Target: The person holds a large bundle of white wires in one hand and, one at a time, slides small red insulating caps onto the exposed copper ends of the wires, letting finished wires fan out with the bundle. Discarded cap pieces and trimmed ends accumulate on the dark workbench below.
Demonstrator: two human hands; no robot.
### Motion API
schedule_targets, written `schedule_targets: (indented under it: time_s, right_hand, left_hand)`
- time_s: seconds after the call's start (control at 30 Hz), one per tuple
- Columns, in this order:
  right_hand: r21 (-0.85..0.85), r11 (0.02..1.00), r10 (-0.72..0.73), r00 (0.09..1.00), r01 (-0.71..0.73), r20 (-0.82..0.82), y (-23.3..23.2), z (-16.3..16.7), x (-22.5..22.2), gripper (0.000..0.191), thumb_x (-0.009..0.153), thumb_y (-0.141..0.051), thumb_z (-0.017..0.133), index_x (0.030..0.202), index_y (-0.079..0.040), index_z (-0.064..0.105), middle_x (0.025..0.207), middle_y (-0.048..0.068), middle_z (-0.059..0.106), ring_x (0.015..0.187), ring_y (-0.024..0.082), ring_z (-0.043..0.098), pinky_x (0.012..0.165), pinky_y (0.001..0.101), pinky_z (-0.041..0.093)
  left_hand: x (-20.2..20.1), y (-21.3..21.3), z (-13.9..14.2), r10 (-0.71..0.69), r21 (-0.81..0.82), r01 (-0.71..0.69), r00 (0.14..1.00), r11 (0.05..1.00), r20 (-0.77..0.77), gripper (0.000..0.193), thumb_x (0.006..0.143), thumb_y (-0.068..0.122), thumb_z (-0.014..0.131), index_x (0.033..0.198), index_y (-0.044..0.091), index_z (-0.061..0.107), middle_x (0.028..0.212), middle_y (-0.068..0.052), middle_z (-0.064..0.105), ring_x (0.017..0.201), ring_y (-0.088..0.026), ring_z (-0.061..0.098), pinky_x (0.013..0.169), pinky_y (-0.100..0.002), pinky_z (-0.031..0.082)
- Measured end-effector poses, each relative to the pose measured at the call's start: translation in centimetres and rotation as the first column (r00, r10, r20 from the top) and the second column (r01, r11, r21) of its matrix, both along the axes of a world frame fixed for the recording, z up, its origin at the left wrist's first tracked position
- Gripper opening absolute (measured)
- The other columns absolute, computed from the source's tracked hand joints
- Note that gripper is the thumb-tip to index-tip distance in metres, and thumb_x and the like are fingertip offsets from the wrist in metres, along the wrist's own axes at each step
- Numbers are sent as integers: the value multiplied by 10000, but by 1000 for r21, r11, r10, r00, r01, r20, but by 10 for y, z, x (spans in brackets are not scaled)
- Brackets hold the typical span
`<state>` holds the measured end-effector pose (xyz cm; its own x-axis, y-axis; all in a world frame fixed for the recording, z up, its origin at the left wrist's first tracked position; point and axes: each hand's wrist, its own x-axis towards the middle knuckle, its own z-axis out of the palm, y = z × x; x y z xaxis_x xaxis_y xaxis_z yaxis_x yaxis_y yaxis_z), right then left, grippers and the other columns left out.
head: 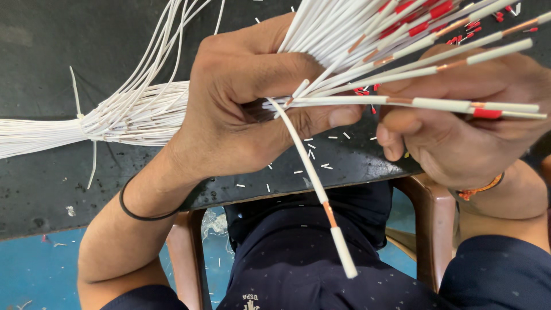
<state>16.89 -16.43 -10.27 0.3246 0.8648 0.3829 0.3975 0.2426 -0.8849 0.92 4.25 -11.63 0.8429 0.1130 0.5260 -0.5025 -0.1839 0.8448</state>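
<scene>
The left hand [247, 97] is clamped around a thick bundle of thin white insulated wires [138, 109], fingers and thumb closed tight on it where the strands fan out toward the upper right; the right hand [459, 115] sits just beside it, fingers curled under the splayed wire ends and pinching a few of them, several tipped with small red crimp sleeves [487, 113] and showing a short stretch of bare copper; one loose white wire with a stripped copper gap [321, 201] slips out of the left grip and hangs down over the lap. The bundle runs left across the surface, cinched by a thin white cable tie [78, 112], and lies partly on a dark, matte black worktop [57, 189]; that top is scuffed and strewn with short white offcuts of insulation [313, 150] and a few tiny red sleeves near the upper right. A black band [135, 212] circles the left wrist; an orange thread bracelet [479, 188] circles the right. Below the table edge show dark navy trousers [304, 270], the brown arms of a plastic chair [430, 218], and a blue painted floor [40, 270] littered with pale scraps.
</scene>
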Motion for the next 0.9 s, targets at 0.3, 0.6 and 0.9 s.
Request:
schedule_targets:
  time_s: [0.3, 0.6, 0.9]
  right_hand:
    - [-56, 984, -180, 955, 172, -237, -8, -3, -8, 113, 1014, -2, 671, 1051, 99, 638, 865, 188, 702, 569, 150, 652, 499, 261, 505]
    - [6, 980, -185, 918, 200, -352, 4, -8, -8, 76, 1073, 42, 639, 1103, 104, 607, 969, 217, 697, 541, 162, 638, 488, 271, 478]
    - [17, 981, -195, 978, 195, 69, 5, -4, 5, 125, 1108, 39, 678, 1069, 126, 597, 950, 192, 699, 643, 154, 692, 558, 261, 523]
  left_hand:
    - [0, 5, 4, 27, 35, -27, 1000, 999, -1, 159, 1009, 65, 838, 1036, -43, 724, 1095, -123, 741, 925, -121, 693, 759, -233, 540]
    - [-7, 11, 2, 27, 2, -27, 1000, 1000, -12, 150, 1094, 53, 822, 1188, -6, 722, 1155, -105, 743, 1060, -130, 732, 874, -244, 555]
    - [-1, 8, 10, -106, -23, 105, 993, 994, -58, 212, 905, 30, 880, 1045, -24, 731, 1222, -178, 703, 1031, -193, 705, 847, -283, 560]
